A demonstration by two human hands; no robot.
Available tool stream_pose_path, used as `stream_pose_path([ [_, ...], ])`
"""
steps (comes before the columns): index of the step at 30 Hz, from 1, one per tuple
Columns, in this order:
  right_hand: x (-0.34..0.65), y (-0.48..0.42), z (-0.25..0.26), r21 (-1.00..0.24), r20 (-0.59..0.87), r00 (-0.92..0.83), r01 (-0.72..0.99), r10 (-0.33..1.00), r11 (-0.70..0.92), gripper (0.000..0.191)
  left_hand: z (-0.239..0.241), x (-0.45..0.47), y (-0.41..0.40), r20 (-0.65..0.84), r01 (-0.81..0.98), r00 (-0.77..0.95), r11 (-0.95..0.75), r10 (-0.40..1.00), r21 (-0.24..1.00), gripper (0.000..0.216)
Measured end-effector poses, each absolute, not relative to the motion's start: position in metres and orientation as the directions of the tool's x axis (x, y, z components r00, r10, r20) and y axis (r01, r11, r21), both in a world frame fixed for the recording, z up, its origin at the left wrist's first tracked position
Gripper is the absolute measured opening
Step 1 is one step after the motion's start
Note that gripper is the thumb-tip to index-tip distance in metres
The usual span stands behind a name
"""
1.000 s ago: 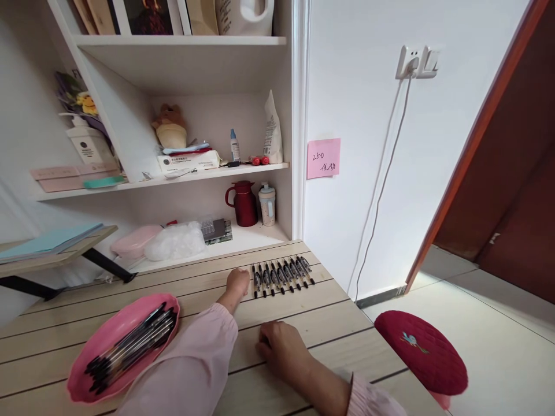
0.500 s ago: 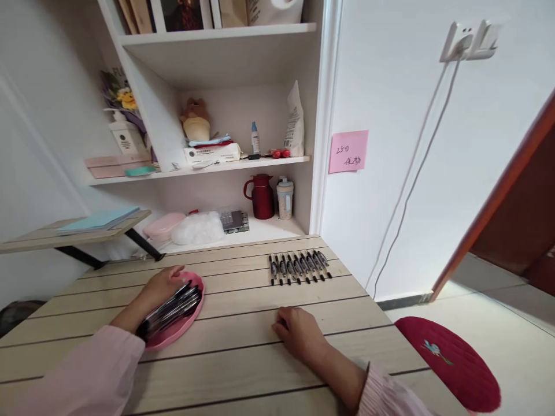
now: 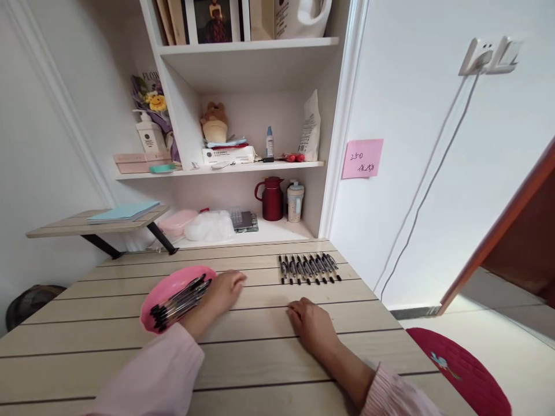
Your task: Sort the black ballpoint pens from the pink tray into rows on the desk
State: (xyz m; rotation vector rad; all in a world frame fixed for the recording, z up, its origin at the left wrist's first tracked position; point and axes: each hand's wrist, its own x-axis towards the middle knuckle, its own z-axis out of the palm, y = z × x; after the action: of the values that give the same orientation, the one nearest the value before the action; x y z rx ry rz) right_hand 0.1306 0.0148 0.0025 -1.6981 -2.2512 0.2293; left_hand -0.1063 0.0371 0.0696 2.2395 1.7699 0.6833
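Left of centre, the left hand (image 3: 224, 290) is just beside the pink tray (image 3: 167, 286) of pens (image 3: 180, 304); lower right of centre, the right hand (image 3: 315, 325) rests on the tabletop (image 3: 255, 367) below the pen row (image 3: 309, 268). Both grips are curled; I cannot tell whether they hold anything.

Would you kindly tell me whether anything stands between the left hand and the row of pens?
Nothing visible does: only the tabletop shows between the left hand and the row of pens. The right hand lies nearer the camera, off that straight path.
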Motion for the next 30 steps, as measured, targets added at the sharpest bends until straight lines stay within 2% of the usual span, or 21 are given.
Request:
stream_pose_path([
  [3,0.132,0.024,0.001,-0.177,0.159,-0.203,0.957,0.966,0.231,0.029,0.048,-0.059,0.044,0.214,0.804,0.296,-0.364,0.931,0.47,0.026],
  [5,0.133,0.032,0.0,-0.141,0.152,-0.21,0.963,0.966,0.232,0.033,0.033,-0.038,0.048,0.219,0.796,0.319,-0.386,0.922,0.466,0.033],
  [12,0.132,0.051,-0.002,-0.149,0.069,-0.187,0.969,0.98,0.196,0.027,0.006,-0.02,0.062,0.181,0.852,0.356,-0.398,0.917,0.34,0.037],
  [19,0.132,0.055,0.001,-0.154,0.055,-0.167,0.973,0.984,0.174,0.026,-0.002,-0.022,0.066,0.171,0.884,0.384,-0.415,0.907,0.216,0.038],
  [30,0.141,0.048,0.001,-0.143,0.028,-0.137,0.98,0.99,0.14,0.033,-0.003,-0.026,0.066,0.183,0.885,0.417,-0.443,0.89,0.142,0.038],
])
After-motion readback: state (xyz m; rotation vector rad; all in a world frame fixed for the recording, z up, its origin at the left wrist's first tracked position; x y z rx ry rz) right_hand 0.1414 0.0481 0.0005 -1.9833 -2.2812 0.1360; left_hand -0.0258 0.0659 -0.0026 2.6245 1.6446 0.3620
